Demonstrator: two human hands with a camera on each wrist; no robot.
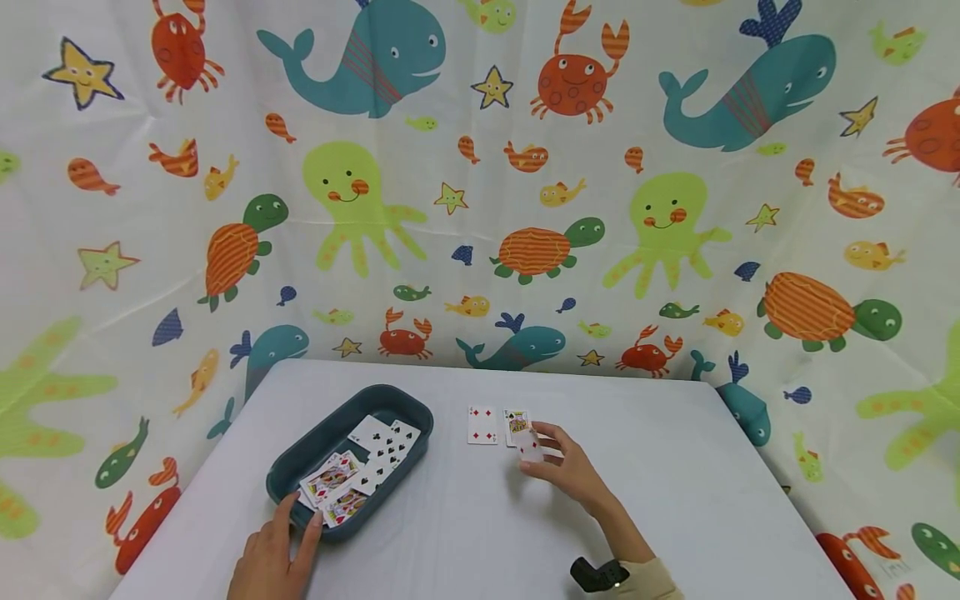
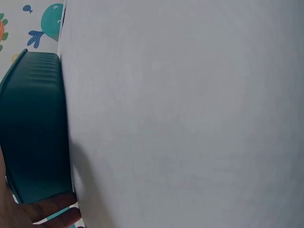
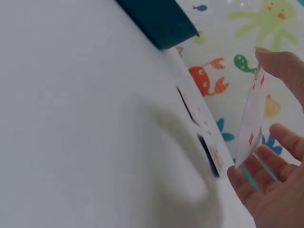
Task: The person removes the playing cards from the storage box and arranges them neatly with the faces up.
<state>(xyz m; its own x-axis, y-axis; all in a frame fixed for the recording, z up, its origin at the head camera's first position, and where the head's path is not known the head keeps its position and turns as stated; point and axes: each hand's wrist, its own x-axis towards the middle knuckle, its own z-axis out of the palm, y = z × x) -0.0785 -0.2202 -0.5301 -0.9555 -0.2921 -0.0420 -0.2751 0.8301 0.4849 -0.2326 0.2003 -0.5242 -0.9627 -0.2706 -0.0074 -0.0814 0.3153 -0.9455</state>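
Observation:
My right hand (image 1: 562, 467) holds a playing card (image 1: 529, 447) with red diamonds by its edges, between thumb and fingertips. In the right wrist view, that card (image 3: 251, 118) stands steeply tilted above the table. Just beyond it lie a face card (image 1: 514, 425) and a red diamond card (image 1: 482, 426), side by side and face up. At the near end of a dark teal tub (image 1: 352, 528), my left hand (image 1: 272, 554) grips the rim, some fingers lying along the outer wall in the left wrist view. Inside the tub are face cards (image 1: 330, 477) and spade cards (image 1: 386, 454), overlapping.
A white table (image 1: 450, 533) carries the tub on its left half. Behind its far edge hangs a curtain (image 1: 465, 233) printed with sea animals. On the right wrist is a black strap (image 1: 598, 575), next to a beige sleeve (image 1: 651, 581).

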